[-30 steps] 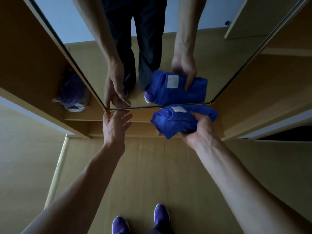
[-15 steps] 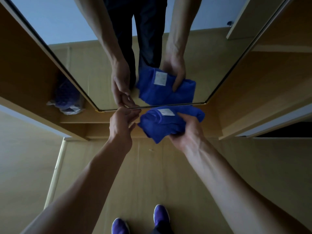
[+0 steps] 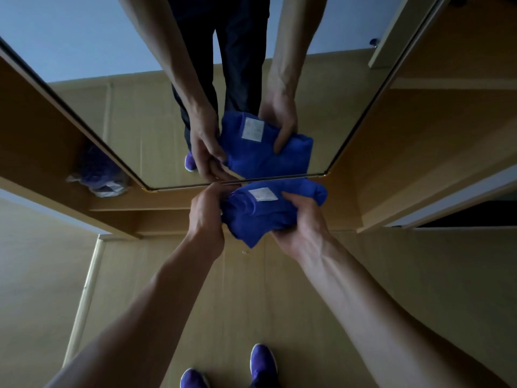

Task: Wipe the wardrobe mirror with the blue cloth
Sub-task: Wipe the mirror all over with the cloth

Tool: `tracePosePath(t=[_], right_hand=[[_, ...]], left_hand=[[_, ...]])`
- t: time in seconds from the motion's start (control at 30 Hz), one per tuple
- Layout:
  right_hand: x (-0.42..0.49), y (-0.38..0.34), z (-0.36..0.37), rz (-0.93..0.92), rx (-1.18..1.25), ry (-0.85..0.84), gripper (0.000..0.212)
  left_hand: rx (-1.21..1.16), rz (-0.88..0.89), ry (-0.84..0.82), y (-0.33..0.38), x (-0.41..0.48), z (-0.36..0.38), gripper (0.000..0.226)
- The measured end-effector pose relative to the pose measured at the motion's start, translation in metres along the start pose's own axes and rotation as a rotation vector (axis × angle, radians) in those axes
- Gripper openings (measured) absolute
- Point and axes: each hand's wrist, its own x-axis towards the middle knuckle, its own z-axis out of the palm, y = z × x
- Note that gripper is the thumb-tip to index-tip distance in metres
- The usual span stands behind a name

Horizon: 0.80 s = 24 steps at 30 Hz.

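Observation:
The blue cloth, bunched and with a white label on top, is held in front of the bottom edge of the wardrobe mirror. My right hand grips it from the right, fingers curled round it. My left hand pinches the cloth's left end, its fingertips close to the mirror's lower frame. The mirror shows both hands and the cloth reflected above.
An open wardrobe compartment on the left holds a bundle in a plastic bag. Wooden wardrobe panels flank the mirror on the right. A wooden floor lies below, with my purple shoes at the bottom edge.
My left hand moved right from open beside the cloth to take hold of its left end. Both hands and the cloth drifted slightly left along the mirror's bottom edge.

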Motion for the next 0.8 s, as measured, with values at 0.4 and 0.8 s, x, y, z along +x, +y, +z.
tracePosePath(t=[0.4,0.8], right_hand=[[0.001,-0.037,-0.039,-0.066,-0.121,0.032,0.018],[-0.020,-0.085,-0.036,-0.478,-0.699,0.387,0.014]], left_hand=[[-0.058,0.042,0.063,-0.012,-0.002,0.024,0.018],[0.478,0.288,0.118,-0.025,-0.042,0.046,0.023]])
